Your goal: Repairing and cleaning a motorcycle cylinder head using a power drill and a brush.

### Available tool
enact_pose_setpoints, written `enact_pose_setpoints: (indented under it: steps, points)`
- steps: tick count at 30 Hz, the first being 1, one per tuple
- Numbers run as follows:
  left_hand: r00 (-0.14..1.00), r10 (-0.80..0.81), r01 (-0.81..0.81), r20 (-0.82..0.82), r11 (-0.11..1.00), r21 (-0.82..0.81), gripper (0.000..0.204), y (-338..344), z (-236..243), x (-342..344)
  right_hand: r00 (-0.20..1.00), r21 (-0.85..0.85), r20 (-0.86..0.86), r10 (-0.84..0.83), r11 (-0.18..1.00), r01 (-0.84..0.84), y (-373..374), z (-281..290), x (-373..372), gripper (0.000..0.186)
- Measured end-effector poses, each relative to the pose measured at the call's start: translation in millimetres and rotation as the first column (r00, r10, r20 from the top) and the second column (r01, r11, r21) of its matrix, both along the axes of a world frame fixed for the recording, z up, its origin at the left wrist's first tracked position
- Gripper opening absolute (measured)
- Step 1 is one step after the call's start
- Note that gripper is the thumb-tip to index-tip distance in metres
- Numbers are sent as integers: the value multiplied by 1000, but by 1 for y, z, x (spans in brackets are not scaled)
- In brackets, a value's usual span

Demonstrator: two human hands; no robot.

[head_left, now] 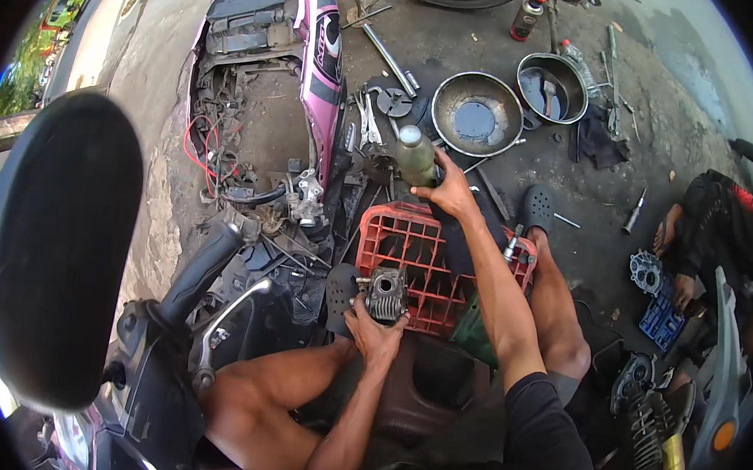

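Observation:
My left hand is wrapped round the lower side of a finned metal engine cylinder head, which has a round port facing up. It is held by the near left corner of an upturned red plastic crate. Farther out, beyond the crate's far edge, my right hand grips a dull green bottle with a pale top. The bottle stands roughly upright; its lower part is partly hidden by my fingers. A dark cloth lies over the crate below my right wrist. A ratchet handle rests at the crate's right side.
Beyond the crate sit a wide metal basin and a deeper pan holding a brush. Pliers and loose tools lie left of them. A pink motorcycle body stands at left. Another person's hand is near a blue tool tray.

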State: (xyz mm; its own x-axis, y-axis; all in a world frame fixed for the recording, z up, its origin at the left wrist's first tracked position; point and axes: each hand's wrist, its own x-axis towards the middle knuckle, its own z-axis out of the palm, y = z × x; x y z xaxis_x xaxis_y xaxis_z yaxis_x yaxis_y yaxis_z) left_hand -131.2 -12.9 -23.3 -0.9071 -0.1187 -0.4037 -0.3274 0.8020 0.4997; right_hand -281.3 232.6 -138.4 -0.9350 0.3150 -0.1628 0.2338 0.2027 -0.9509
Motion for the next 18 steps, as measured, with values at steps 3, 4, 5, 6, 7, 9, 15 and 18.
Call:
enact_pose_setpoints:
  steps: [3, 4, 5, 6, 7, 9, 15, 18]
  points:
    - [998, 57, -57, -15, 998, 17, 89, -10, 7, 4, 999, -11, 16, 43, 999, -43, -19, 54, 27, 87]
    - [999, 44, -44, -6, 998, 52, 89, -4, 8, 9, 999, 21, -4, 33, 999, -32, -17, 48, 44, 87]
    - [997, 74, -74, 9, 994, 80, 89, -4, 14, 12, 1000, 54, -3, 28, 998, -28, -23, 53, 53, 87]
    - [994, 105, -106, 21, 989, 103, 90, -6, 20, 14, 999, 67, 40, 5, 998, -8, -32, 54, 61, 87]
    - [997, 75, -76, 13, 993, 91, 91, -7, 26, 17, 1000, 87, 27, -1, 996, -2, -43, 54, 67, 87]
    - [999, 52, -51, -2, 994, 92, 92, -12, 30, 22, 1000, 44, 13, 22, 999, -23, -61, 60, 68, 87]
    - [995, 71, -76, 71, 995, 70, 97, -28, 41, 31, 999, -2, -5, 43, 999, -43, -95, 59, 64, 83]
    - [997, 79, -78, -5, 993, 92, 94, -40, 34, 35, 998, 110, -16, 56, 992, -54, -100, 49, 60, 84]
